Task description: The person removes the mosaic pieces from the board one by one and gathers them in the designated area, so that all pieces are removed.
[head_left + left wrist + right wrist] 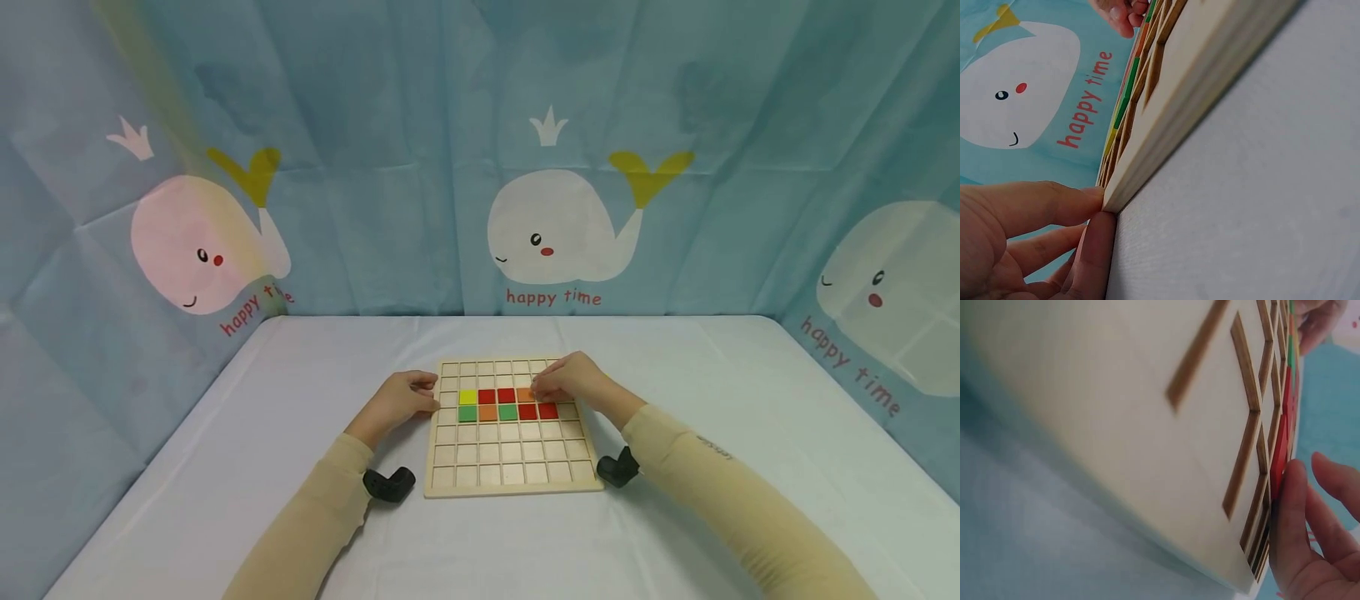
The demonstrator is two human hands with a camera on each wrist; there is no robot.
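A square wooden grid board (pixel 510 475) lies on the table, bearing coloured square tiles in two adjacent rows. The back row shows a yellow tile (pixel 468 397), two red ones (pixel 487 397) and an orange tile (pixel 524 395). In the front row are a green tile (pixel 467 413), then orange, green and two reds. My left hand (pixel 397 400) touches the board's left edge with thumb and fingertips. My right hand (pixel 577 383) reaches over the right side, fingertips right at the orange tile. In the right wrist view, its fingers (pixel 1292 506) lie beside a red tile (pixel 1280 453), thumb and finger apart.
White cloth covers the table (pixel 675 358). Behind it hangs a blue curtain (pixel 405 233) printed with whales. A black wrist device (pixel 390 484) sits at the left cuff, another black device (pixel 618 467) at the right, close to the board's near corners.
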